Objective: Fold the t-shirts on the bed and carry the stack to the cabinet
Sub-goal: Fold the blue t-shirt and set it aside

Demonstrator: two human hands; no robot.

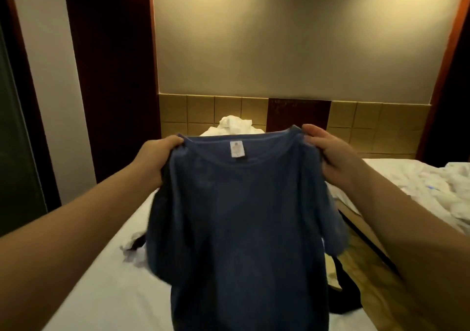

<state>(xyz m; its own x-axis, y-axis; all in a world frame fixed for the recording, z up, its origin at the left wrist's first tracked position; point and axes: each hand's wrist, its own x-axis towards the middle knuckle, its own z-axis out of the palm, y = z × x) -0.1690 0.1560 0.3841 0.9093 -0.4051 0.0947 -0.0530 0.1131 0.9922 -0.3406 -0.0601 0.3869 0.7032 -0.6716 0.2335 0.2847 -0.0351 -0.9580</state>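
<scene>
Blue t-shirt hanging lengthwise above the bed, each shoulder pinched by curled fingers of the left hand and right hand.

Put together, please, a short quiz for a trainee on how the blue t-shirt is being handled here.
1. Where do the left hand and the right hand grip the blue t-shirt? A) the hem B) the shoulders C) the sleeve cuffs
2. True or false: the t-shirt is already folded.
3. Fill in: a small white ___ is sewn inside the t-shirt's neck.

Key: 1 B. 2 False; it hangs open, held up. 3 label.
</scene>
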